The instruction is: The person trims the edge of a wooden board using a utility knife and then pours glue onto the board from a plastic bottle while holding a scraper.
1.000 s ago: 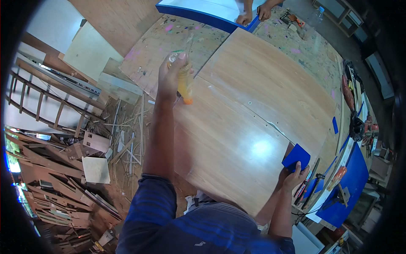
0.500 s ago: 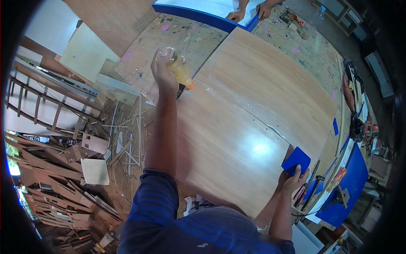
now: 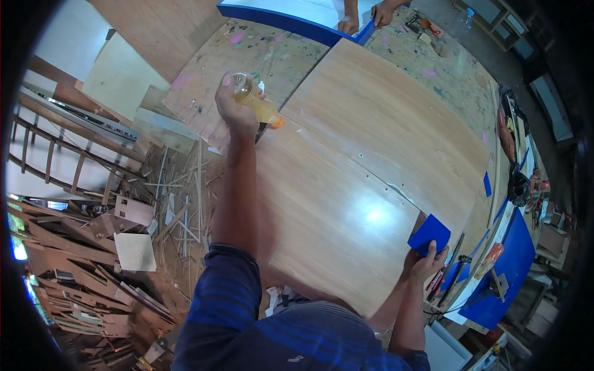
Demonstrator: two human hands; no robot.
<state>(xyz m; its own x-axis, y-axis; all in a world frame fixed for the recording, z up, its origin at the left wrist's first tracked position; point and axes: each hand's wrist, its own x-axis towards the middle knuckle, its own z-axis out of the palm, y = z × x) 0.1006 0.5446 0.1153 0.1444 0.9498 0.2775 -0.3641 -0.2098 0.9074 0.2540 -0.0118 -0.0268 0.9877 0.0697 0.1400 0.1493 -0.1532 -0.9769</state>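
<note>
My left hand (image 3: 236,111) is wrapped round a clear bottle (image 3: 263,110) of yellowish liquid. The bottle is tilted, its orange cap pointing down and to the right at the left edge of a wood-grain panel (image 3: 346,185). A seam and a few small holes run across the panel. At the panel's lower right corner, my right hand (image 3: 428,263) grips a small blue piece (image 3: 429,235) between thumb and fingers.
A co-worker's hands (image 3: 365,18) rest on a blue-edged white frame (image 3: 278,21) at the far side of the stained table (image 3: 210,68). Hand tools (image 3: 458,272) and a blue sheet (image 3: 510,278) lie at the right. Wood scraps (image 3: 182,210) litter the floor at the left.
My left hand has moved up and left, and the bottle has gone from nearly upright, cap down, to a slanted pose. My right hand still holds the blue piece. The co-worker's left-side hand has shifted.
</note>
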